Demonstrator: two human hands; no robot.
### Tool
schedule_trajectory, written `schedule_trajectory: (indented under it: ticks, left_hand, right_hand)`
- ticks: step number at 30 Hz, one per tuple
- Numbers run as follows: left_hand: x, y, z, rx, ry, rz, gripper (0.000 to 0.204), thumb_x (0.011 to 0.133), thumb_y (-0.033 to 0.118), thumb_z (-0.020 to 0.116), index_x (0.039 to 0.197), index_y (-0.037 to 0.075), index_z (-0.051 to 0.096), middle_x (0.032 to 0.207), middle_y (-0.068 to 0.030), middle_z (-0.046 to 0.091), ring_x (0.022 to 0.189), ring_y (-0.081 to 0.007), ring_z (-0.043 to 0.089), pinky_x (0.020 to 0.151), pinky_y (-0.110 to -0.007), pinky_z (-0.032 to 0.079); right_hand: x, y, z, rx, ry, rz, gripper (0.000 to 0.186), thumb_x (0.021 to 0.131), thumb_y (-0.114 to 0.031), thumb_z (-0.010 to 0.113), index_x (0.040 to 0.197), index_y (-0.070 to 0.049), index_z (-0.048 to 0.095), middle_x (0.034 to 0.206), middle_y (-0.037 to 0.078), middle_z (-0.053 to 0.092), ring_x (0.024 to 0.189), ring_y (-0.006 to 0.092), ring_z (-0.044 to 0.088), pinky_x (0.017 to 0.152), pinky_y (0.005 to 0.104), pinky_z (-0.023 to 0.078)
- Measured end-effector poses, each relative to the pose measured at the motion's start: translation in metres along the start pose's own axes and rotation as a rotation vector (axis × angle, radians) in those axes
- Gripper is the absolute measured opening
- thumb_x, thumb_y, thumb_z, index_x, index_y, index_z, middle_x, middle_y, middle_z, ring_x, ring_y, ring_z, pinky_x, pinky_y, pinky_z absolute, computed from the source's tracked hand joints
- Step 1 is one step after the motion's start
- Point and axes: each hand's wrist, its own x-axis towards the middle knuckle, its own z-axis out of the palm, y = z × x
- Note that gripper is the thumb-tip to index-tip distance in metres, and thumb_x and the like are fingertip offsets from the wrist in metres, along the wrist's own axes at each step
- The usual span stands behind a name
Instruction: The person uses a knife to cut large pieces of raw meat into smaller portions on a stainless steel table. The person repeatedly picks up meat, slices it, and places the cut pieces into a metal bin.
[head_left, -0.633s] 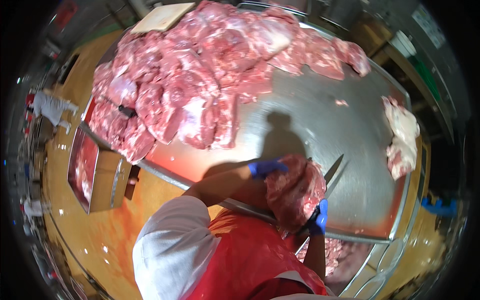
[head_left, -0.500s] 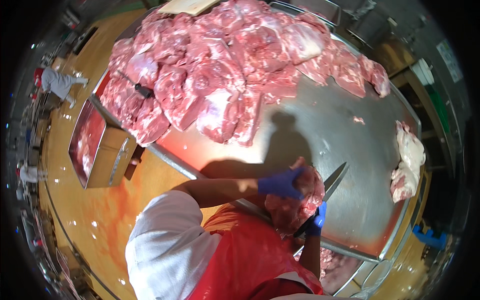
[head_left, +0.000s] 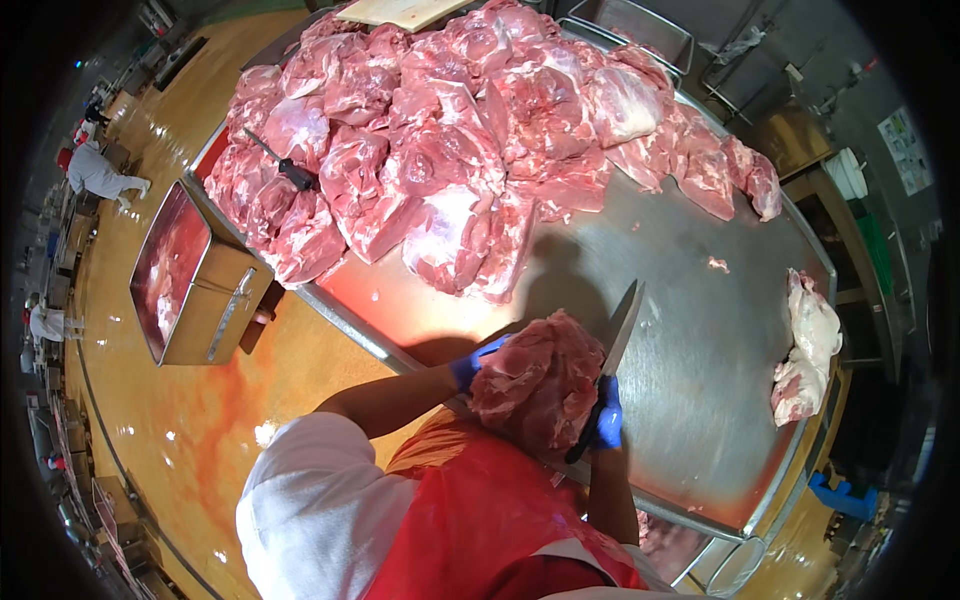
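The left hand (head_left: 470, 368) has slid leftward, apparently gripping the meat cut (head_left: 537, 382); right hand (head_left: 607, 420) clutches knife (head_left: 610, 362).

A steel worktop (head_left: 700, 330) carries a big heap of raw meat (head_left: 450, 130) across its far half, 1 cut (head_left: 535, 385) at the near edge, and pale trimmings (head_left: 805, 350) at the right.

Person: white short-sleeved shirt, red apron with pale strap at the lower edge, blue gloves on left hand (head_left: 472, 366) and right hand (head_left: 608, 414).
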Motion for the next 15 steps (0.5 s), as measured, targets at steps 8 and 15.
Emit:
schedule_trajectory:
  ticks: [8, 15]
  left_hand:
    - [-0.081, 0.102, 0.055, -0.216, 0.057, 0.074, 0.05, 0.099, 0.02, 0.059, 0.144, 0.004, 0.045, 0.133, -0.0073, 0.055, 0.118, -0.016, 0.054, 0.099, -0.03, 0.045]
    - [-0.019, 0.306, 0.021, 0.561, 0.574, 0.737, 0.059, 0.099, 0.028, 0.056, 0.148, 0.0, 0.04, 0.145, -0.016, 0.051, 0.131, -0.0265, 0.05, 0.11, -0.037, 0.04]
  right_hand:
    - [-0.044, -0.027, 0.12, 0.068, -0.198, 0.146, 0.045, 0.105, -0.038, 0.044, 0.136, -0.007, 0.055, 0.121, 0.008, 0.065, 0.113, 0.0241, 0.062, 0.099, 0.039, 0.049]
    - [0.012, -0.076, 0.415, -0.145, -0.563, -0.377, 0.04, 0.104, -0.032, 0.049, 0.134, -0.005, 0.053, 0.106, 0.001, 0.062, 0.096, 0.0118, 0.059, 0.096, 0.0255, 0.044]
